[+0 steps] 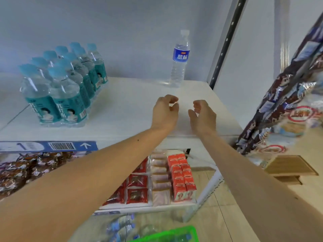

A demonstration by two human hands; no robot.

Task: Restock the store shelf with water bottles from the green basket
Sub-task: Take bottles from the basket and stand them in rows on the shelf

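Note:
One clear water bottle (179, 60) with a blue label stands upright at the back right of the white shelf (125, 105). My left hand (165, 113) and my right hand (203, 116) hover side by side over the shelf, a short way in front of that bottle. Both have loosely curled fingers and hold nothing. The green basket (171, 234) shows at the bottom edge, with several blue-capped bottles (120, 227) lying blurred beside it.
A shrink-wrapped pack of teal-labelled bottles (64, 84) fills the shelf's left side. Below are red snack packets (138, 189) and red cartons (181, 180). Hanging snack bags (286, 102) crowd the right. A black shelf upright (227, 42) rises behind the bottle.

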